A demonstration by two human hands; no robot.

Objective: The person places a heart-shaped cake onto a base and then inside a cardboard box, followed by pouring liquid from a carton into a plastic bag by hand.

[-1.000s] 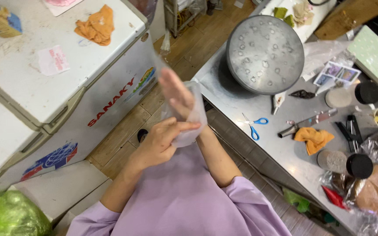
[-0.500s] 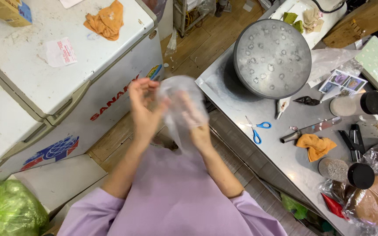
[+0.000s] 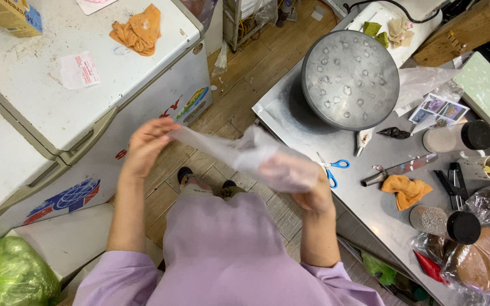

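A thin clear plastic film [image 3: 239, 150], a glove or a bag, I cannot tell which, is stretched between my hands above the wooden floor. My left hand [image 3: 146, 144] pinches one end of it, out to the left near the white chest freezer [image 3: 58, 96]. My right hand [image 3: 313, 195] is wrapped in the other end, fingers curled, right at the edge of the steel counter [image 3: 307, 133]. Blue-handled scissors [image 3: 333, 170] lie on the counter just beyond my right hand.
On the counter are a large round dented metal lid [image 3: 350, 79], a knife [image 3: 398, 170], an orange cloth [image 3: 406, 190], black-capped jars [image 3: 446, 224] and bagged loaves [image 3: 483, 255]. Another orange cloth [image 3: 140, 28] lies on the freezer. A green bag [image 3: 7, 272] sits at the lower left.
My hands were close together, raised in front of me with the plastic bunched around the right one. They have since moved apart and lower, and the plastic is pulled out long between them.
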